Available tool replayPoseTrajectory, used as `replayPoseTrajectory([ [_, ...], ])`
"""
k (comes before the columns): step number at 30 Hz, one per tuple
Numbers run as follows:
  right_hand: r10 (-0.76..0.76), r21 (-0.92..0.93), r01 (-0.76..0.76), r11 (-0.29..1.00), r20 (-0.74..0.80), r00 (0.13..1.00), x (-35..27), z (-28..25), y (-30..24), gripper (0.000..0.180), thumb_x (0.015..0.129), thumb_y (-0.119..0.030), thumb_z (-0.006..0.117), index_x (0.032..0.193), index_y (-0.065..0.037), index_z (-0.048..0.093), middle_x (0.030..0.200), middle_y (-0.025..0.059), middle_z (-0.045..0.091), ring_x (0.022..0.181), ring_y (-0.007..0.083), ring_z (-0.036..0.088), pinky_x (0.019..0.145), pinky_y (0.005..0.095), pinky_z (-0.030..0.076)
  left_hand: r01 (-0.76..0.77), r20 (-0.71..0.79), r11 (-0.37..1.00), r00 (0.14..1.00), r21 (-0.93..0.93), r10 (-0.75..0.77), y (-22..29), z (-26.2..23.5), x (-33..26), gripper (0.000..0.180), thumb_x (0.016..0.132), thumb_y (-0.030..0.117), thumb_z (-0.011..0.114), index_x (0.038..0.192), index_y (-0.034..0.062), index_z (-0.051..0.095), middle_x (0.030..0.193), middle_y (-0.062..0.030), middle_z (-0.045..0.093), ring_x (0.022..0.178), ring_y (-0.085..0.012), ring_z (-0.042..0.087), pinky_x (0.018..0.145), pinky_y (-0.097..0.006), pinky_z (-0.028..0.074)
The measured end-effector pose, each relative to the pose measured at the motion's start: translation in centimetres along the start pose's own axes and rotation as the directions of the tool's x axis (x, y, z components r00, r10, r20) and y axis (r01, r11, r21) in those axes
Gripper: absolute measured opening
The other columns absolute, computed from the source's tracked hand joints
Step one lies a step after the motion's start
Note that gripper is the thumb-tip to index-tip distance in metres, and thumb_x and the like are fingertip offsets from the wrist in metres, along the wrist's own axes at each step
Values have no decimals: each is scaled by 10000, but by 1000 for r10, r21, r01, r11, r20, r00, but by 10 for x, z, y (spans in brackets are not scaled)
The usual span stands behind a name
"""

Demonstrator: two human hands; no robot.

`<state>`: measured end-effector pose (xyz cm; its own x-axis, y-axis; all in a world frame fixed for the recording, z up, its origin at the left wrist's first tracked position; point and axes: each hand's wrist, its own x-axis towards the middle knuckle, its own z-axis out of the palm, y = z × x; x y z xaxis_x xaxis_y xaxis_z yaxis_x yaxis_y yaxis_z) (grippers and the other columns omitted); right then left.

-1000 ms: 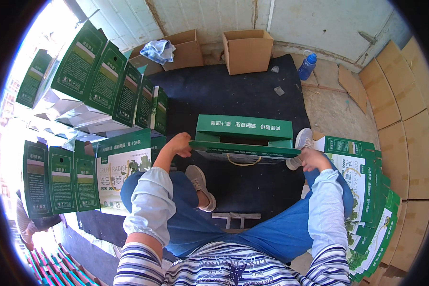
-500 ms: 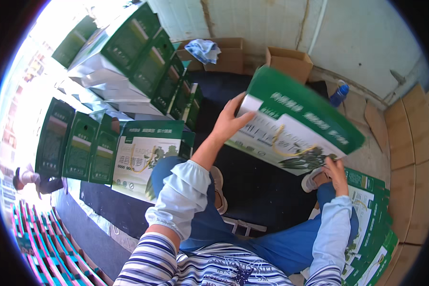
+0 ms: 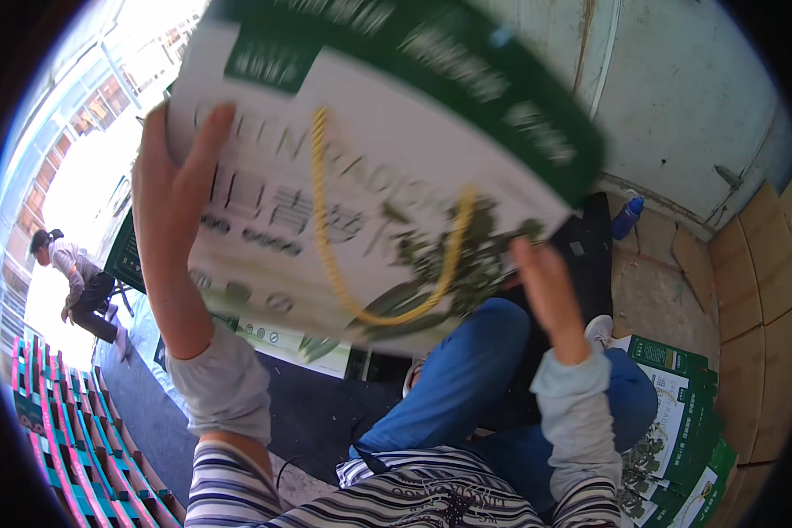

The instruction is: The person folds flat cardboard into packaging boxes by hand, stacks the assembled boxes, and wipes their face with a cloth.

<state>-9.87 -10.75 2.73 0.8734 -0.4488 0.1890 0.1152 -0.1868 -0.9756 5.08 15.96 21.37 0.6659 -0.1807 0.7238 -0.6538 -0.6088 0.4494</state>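
Note:
A green and white printed carton (image 3: 264, 189) hangs tilted close before me, its right side lower, and fills the upper middle of the view. My left hand (image 3: 169, 176) holds its left edge, thumb on the white front and fingers behind. Near its lower right corner my right hand (image 3: 547, 286) grips the edge, though its fingertips are partly hidden. A yellow rope handle (image 3: 321, 211) loops down the carton's front. Behind it, the lower part of another such carton (image 3: 282, 339) shows above the dark mat; most of what stands there is hidden.
Flat green and white cartons (image 3: 678, 405) lie stacked by my right knee. Plain brown boxes (image 3: 739, 299) line the right side, near a blue bottle (image 3: 627, 217). Pink and teal cardboard pieces (image 3: 70, 431) stand in rows at lower left. A person (image 3: 84, 282) bends farther off at left.
Both hands have lifted the carton up and left, much closer to me, so it now covers the stacked cartons. My view has shifted, and the person at left shows more fully.

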Motion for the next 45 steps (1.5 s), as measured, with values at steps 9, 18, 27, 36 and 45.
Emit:
replayPoseTrajectory([
  [9,247,-17,-256,966,340,907,-7,185,113,546,848,-451,504,1002,72,514,720,145,620,578,216,616,563,332,493,16,215,900,969,436,-122,-306,33,-76,695,757,431,641,1220,-46,437,1183,-240,502,1102,-349,489,922,-388,392],
  [18,238,-304,-88,948,501,832,-30,179,133,486,845,-323,518,1179,28,491,999,221,610,947,344,587,826,380,448,-212,671,948,741,236,-2,-136,120,-205,717,705,268,673,1322,80,360,1356,-215,316,1265,-392,277,1009,-553,214],
  [27,-11,-262,111,959,356,935,-51,102,68,317,847,-207,537,1080,8,544,964,152,605,861,314,593,743,367,476,-266,667,935,744,236,43,-165,118,-204,722,683,117,609,1346,114,322,1390,-175,282,1285,-371,249,1011,-560,204],
  [36,-407,-640,383,666,119,906,-45,31,80,227,793,-82,574,1014,-28,582,899,114,615,793,266,605,687,344,489,-318,605,917,788,240,115,-103,134,-215,697,691,149,649,1321,69,362,1385,-210,270,1292,-362,243,1024,-540,187],
  [45,14,-585,97,805,182,983,-25,62,61,278,826,-250,569,975,-16,582,912,144,603,831,311,595,670,380,484,13,26,981,999,196,-18,-159,54,-208,425,790,-61,516,1206,-13,443,1313,-167,403,1186,-269,412,1006,-368,301],
])
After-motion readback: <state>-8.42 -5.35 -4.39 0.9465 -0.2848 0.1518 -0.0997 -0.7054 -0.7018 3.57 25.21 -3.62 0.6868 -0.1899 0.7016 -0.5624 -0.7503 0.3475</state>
